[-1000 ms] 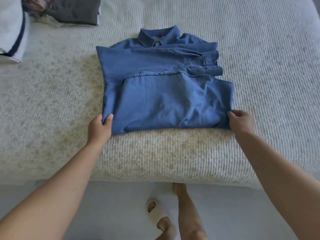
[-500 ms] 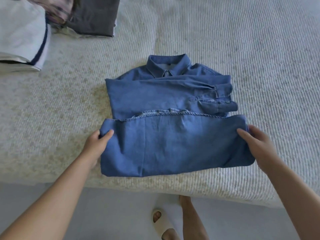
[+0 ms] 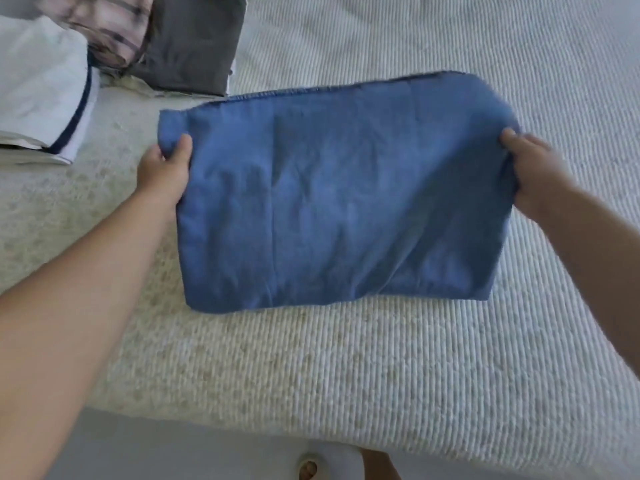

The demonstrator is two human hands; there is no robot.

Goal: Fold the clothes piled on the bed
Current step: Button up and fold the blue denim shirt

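A blue denim shirt (image 3: 332, 195) is folded into a rectangle on the bed, its plain back panel facing up and the collar and sleeves hidden beneath. My left hand (image 3: 166, 171) grips its left edge with the thumb on top of the cloth. My right hand (image 3: 533, 171) grips its right edge, thumb on top and fingers under the fabric. The far part of the shirt looks raised off the bed; the near edge rests on it.
The bed (image 3: 346, 358) has a ribbed off-white cover, its near edge running across the bottom. Folded clothes sit at the far left: a white piece with a navy stripe (image 3: 45, 91), a plaid one (image 3: 104, 26), a dark grey one (image 3: 194, 46). A slippered foot (image 3: 308, 467) is on the floor.
Both hands carried the shirt's lower half up and over the collar and sleeves, which are now covered. The view has moved closer to the bed.
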